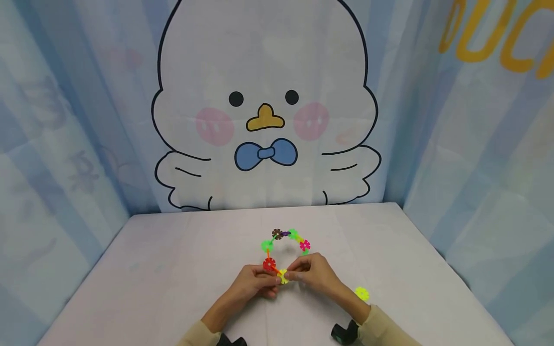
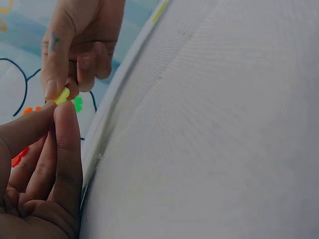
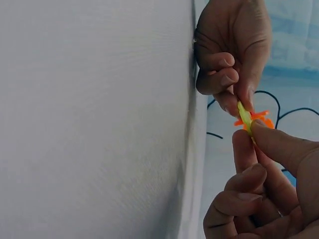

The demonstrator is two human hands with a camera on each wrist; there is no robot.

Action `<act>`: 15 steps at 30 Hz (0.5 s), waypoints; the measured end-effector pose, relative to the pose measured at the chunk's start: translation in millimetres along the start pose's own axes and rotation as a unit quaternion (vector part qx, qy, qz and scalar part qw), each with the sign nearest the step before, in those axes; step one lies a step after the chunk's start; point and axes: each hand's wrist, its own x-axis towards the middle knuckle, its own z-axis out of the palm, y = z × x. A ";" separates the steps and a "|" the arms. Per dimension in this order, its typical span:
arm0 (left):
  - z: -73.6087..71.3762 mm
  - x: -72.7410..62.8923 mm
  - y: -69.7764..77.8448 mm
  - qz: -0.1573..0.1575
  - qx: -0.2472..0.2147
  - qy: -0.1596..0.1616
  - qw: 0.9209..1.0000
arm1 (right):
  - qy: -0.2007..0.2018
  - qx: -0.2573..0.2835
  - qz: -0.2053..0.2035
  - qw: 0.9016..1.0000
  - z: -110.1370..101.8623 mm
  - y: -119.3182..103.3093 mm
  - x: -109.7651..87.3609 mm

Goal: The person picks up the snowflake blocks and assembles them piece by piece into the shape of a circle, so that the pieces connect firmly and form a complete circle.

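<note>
In the head view a loop of toothed plastic snowflake discs in several colours stands over the middle of the table, a red disc (image 1: 269, 264) at its near left and a pink disc (image 1: 305, 245) at its right. Both hands meet at its near end. The left hand (image 1: 253, 283) pinches a yellow snowflake disc (image 1: 283, 276) between thumb and fingertip, beside an orange disc (image 3: 267, 121). From the other side, the right hand (image 1: 315, 271) pinches the same yellow disc, thumb against it in the right wrist view. Fingers hide part of the disc and the loop's near right portion.
A loose yellow snowflake disc (image 1: 361, 293) lies on the white-covered table (image 1: 182, 269), by the right forearm. Black devices (image 1: 345, 332) show at both wrists. Behind the table hangs a curtain (image 1: 268, 187) with a cartoon duck, and curtains close off both sides.
</note>
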 end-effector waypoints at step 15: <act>-3.4 1.9 -2.8 0.006 -0.014 -0.011 1.000 | -0.080 -0.088 0.020 0.993 -77.7 23.2 -24.0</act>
